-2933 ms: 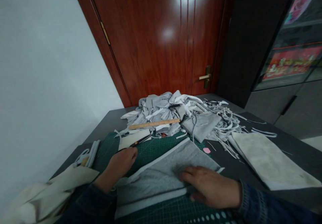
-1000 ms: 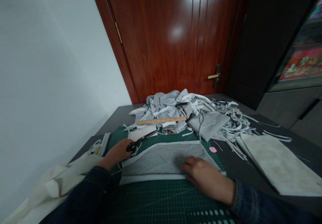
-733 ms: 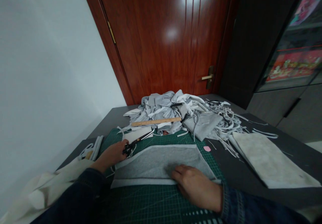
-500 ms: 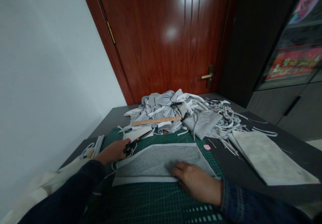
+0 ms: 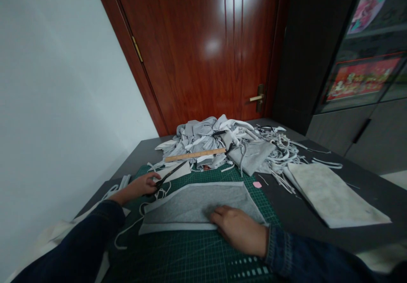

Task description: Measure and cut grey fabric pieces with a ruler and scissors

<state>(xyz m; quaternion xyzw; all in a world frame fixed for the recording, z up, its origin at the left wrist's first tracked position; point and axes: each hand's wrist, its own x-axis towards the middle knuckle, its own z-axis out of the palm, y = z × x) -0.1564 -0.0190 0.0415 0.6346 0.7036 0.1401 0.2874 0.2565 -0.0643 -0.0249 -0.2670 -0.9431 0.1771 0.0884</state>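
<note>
Head view. The left hand (image 5: 140,184) is closed around the black handles of a pair of scissors (image 5: 165,177). The narrow blades are directed forward and to the right, beyond the fingers. The right hand (image 5: 240,231) is laid flat and open on a grey knit panel (image 5: 197,208), with nothing grasped and the fingers extended.

The panel, bordered by a paler band, is positioned between the two hands on a green cutting mat (image 5: 190,253), and its upper left corner lies near the scissors. A thin white cord (image 5: 127,232) is looped across the mat below and to the right of the left hand. A small pink scrap (image 5: 257,184) is placed ahead of the right hand.

A heap of grey and white fabric offcuts (image 5: 199,136), with a wooden ruler (image 5: 194,155) resting on it, is located ahead of both hands. A tangle of pale fabric strips (image 5: 282,151) lies ahead and to the right of the right hand. A mottled off-white fabric panel (image 5: 332,194) rests on the dark tabletop (image 5: 305,219) to the right of the right hand.
</note>
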